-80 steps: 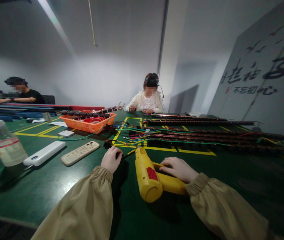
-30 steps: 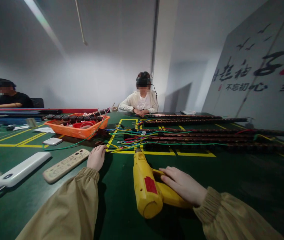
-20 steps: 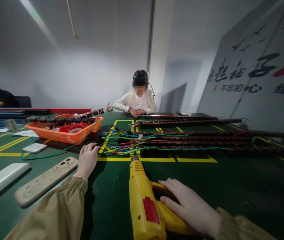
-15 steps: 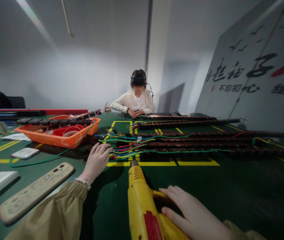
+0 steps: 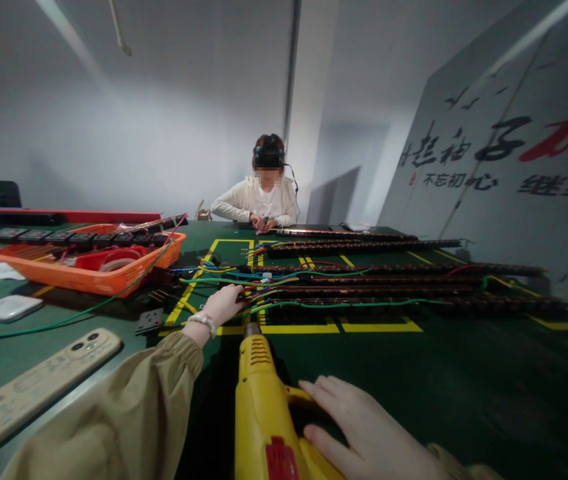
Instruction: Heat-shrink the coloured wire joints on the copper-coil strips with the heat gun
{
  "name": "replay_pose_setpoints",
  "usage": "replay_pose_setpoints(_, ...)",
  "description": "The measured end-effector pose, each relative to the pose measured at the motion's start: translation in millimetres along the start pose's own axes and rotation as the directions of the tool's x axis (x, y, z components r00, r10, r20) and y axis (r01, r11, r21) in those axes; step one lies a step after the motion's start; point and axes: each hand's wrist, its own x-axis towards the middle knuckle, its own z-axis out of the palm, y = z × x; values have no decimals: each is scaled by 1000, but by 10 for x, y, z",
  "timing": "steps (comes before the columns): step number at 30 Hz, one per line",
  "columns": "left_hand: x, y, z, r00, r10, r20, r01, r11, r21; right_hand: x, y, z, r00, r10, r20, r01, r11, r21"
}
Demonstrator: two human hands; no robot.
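Observation:
My left hand (image 5: 225, 305) reaches into the coloured wires (image 5: 269, 291) at the near left end of the long dark strips (image 5: 364, 291), its fingers closed round some of them. A yellow heat gun (image 5: 264, 393) lies in front of me, its nozzle pointing at the wires just right of my left wrist. My right hand (image 5: 359, 423) rests against the gun's handle with fingers stretched forward, the palm side hidden. A small dark square piece (image 5: 150, 321) lies left of my left wrist.
An orange basket (image 5: 114, 283) with parts stands left. A patterned phone-like object (image 5: 39, 393) and a white device (image 5: 9, 308) lie nearer. Across the green table (image 5: 414, 387) sits a person (image 5: 264, 193), hands on its far edge.
My left hand has moved right onto the wires, and its fingers have closed. The small square piece it covered now shows. My right hand stays at the heat gun. The view has shifted right.

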Motion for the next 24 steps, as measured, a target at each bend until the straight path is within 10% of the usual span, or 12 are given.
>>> replay_pose_setpoints(7,-83,80,-129,979,-15,201,-16,988,153,-42,-72,66,985,-154,73,148,986,78)
replay_pose_setpoints(24,-182,157,-320,985,-38,167,57,992,-111,-50,-56,125,988,-157,-8,156,975,157)
